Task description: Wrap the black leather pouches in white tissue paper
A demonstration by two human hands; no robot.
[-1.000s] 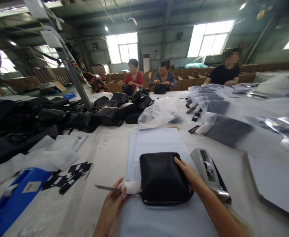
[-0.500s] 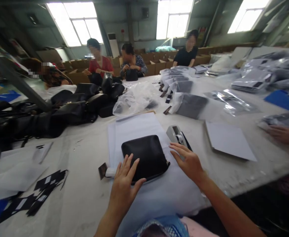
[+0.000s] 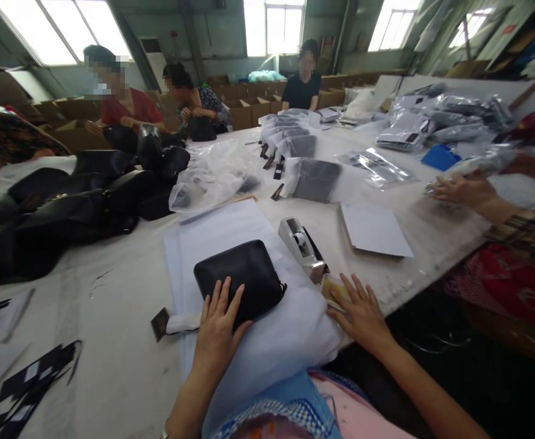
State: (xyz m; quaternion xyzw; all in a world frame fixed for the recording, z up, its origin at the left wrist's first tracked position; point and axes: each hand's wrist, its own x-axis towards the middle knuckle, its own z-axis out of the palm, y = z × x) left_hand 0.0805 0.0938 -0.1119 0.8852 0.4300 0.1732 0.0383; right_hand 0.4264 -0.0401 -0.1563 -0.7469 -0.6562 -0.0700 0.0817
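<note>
A black zippered pouch (image 3: 244, 274) lies flat on a stack of white sheets (image 3: 286, 329). My left hand (image 3: 219, 329) rests on the pouch's lower left part, fingers spread. From the pouch's left side a white-wrapped strap runs out to a dark tag (image 3: 159, 324). My right hand (image 3: 361, 314) is to the right of the sheets, fingers apart, touching or just over a small container with something yellow (image 3: 335, 289). Just beyond that hand stands a grey tape dispenser (image 3: 301, 247).
Black bags (image 3: 66, 213) are heaped at the left, with black tags (image 3: 34, 378) nearer. Wrapped pouches (image 3: 315, 180) and white boards (image 3: 377, 230) lie beyond the dispenser. At right a co-worker's hands (image 3: 466, 189) handle a plastic-wrapped item. Other people sit across the table.
My right hand has moved from beside the pouch and dispenser toward the near right, to the small container. My left hand stays on the pouch. The view has turned right.
</note>
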